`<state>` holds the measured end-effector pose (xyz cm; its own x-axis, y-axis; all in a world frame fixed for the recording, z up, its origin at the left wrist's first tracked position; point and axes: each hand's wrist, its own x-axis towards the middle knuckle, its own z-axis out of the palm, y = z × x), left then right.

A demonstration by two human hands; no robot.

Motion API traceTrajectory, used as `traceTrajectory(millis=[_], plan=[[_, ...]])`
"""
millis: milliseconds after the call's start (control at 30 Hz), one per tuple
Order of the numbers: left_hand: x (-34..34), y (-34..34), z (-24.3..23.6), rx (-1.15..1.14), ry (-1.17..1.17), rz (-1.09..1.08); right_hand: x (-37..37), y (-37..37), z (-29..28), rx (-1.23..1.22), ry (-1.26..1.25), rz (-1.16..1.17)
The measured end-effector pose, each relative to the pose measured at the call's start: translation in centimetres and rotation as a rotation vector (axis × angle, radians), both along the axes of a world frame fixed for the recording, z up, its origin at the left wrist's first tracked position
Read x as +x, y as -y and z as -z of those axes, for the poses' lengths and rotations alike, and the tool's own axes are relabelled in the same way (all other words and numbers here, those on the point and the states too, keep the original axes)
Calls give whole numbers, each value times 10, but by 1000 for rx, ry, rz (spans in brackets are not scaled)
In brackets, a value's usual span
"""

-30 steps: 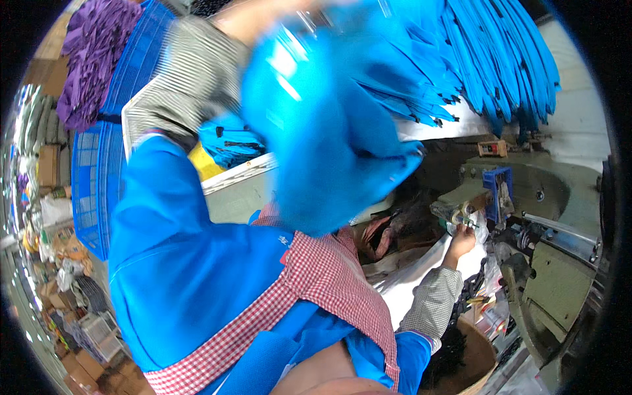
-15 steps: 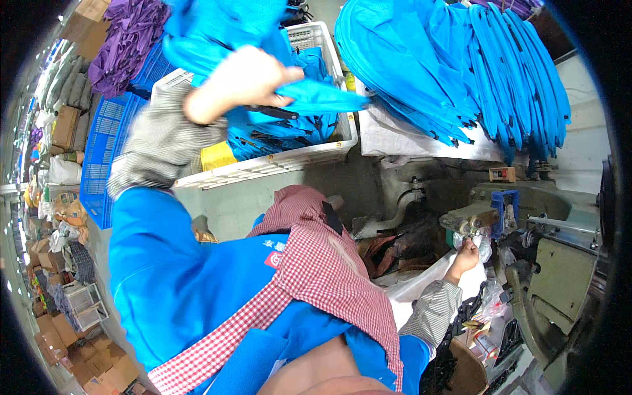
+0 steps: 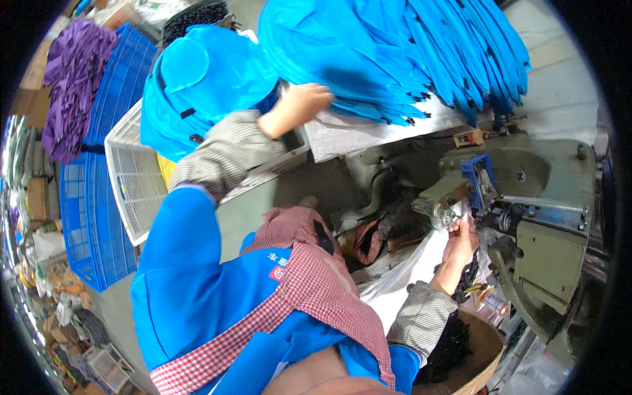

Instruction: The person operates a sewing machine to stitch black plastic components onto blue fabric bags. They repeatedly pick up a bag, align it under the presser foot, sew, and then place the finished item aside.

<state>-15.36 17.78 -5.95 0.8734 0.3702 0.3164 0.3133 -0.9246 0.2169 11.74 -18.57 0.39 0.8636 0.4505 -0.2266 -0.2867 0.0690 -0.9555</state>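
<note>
My left hand [image 3: 301,108] reaches over the front of a stack of blue fabric pieces [image 3: 329,52]. Its fingers extend to the right, slightly blurred, and nothing shows in them. Beside it, a rounded blue fabric piece with black tabs [image 3: 217,72] lies on top of the white plastic crate [image 3: 125,178]. My right hand [image 3: 461,240] is at the head of a green machine [image 3: 438,197]. Its thumb and fingers are pinched together; whatever is between them is too small to name.
More blue pieces [image 3: 461,59] lean in a row on the white-covered surface at the right. Blue crates [image 3: 92,224] and purple fabric [image 3: 76,85] stand at far left. A cardboard box [image 3: 484,342] holding black parts sits below my right forearm.
My left hand has let go of the blue fabric piece, now lying over the white crate, and moved right to the stack. My right hand stays by the machine head. The view has shifted.
</note>
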Motion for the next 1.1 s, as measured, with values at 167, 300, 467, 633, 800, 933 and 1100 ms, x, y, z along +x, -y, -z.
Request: traceTrajectory(millis=[167, 300, 467, 633, 800, 933, 1100], plan=[[114, -16, 48, 545, 157, -175, -5, -6, 0, -26, -31, 65], [110, -34, 49, 404, -33, -131, -11, -11, 6, 54, -30, 68], [10, -31, -102, 603, 315, -381, -16, -6, 14, 136, 42, 77], [-270, 11, -275, 233, 619, -797, -13, 20, 43, 81, 53, 28], [-280, 92, -315, -198, 720, -655, -27, 22, 38, 45, 200, -78], [-198, 112, -267, -663, 464, -561, -106, 6, -39, 91, 371, -610], [19, 192, -116, -826, 63, 176, -195, 16, -13, 314, 104, -285]])
